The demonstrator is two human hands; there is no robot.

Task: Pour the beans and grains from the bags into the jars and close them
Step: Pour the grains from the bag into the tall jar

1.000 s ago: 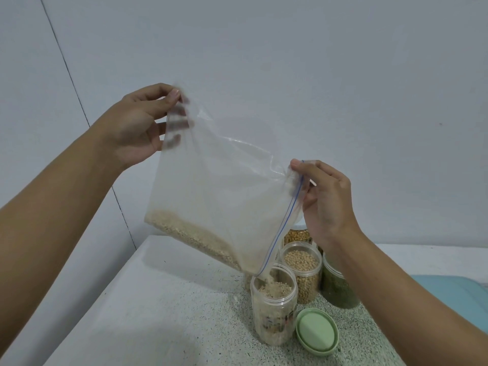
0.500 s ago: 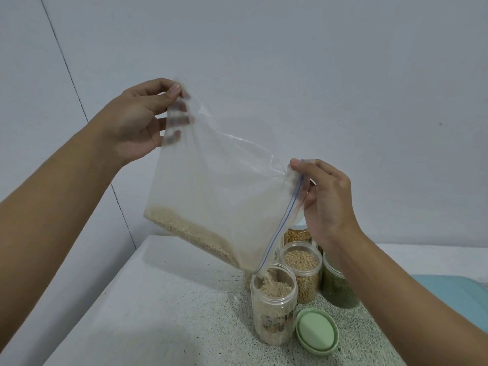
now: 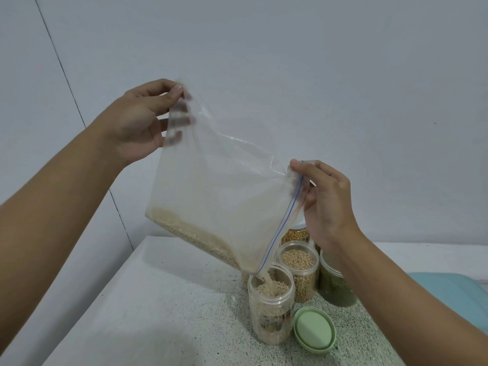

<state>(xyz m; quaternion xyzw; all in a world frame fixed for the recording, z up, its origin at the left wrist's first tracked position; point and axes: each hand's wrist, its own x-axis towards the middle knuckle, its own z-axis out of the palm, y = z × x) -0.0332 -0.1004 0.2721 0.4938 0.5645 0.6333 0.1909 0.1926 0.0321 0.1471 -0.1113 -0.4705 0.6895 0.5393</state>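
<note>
A clear zip bag [image 3: 224, 186] with a blue seal line hangs tilted over an open clear jar [image 3: 272, 307]. My left hand [image 3: 140, 122] pinches the bag's raised bottom corner, high on the left. My right hand [image 3: 324, 199] pinches the bag's mouth edge on the right. Pale grain [image 3: 195, 239] lies along the bag's low edge and streams from the lowest corner into the jar, which is nearly full. The jar's green lid [image 3: 314, 330] lies flat on the counter just right of it.
Behind the open jar stand a jar of pale beans [image 3: 299, 268], a jar of dark green beans [image 3: 335, 286] and a jar of yellow grains [image 3: 295, 235]. The speckled counter [image 3: 171, 313] meets walls at the back and left. A light blue object [image 3: 454, 294] lies at the right.
My left hand has lifted the bag's bottom corner a little higher, tilting it more. The grain level in the jar has risen. My right hand has stayed in place.
</note>
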